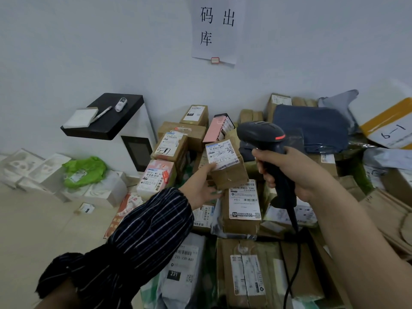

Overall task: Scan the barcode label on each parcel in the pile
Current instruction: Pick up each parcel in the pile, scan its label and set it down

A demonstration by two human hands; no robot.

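**Label up, scanner poised over the parcel**

Nearest the camera, the left hand (201, 189), in a dark striped sleeve (133, 237), is closed on the lower edge of a small brown parcel (225, 166), lifted clear of the pile (243, 221) with its white barcode label (221, 156) facing up. The right hand (289, 172) is wrapped round the grip of a black scanner (264, 139), whose head sits just beside the parcel's right edge, its cable (294, 264) trailing down over the boxes below.

To do this well, the label likely needs tilting toward the scanner window, with fingers kept off the bars; the label's lower end curls over the box edge, so flattening it should help. The cable could snag loose parcels.

Whatever carries the pile is hidden under cartons and mailers. Left of it, pale floor (44, 219) holds white boxes (29, 170) and a green bag (84, 170). Farther back, a black-topped cabinet (116, 121) bears a pen and a notepad, and a paper notice (216, 30) hangs on the white wall (89, 52).
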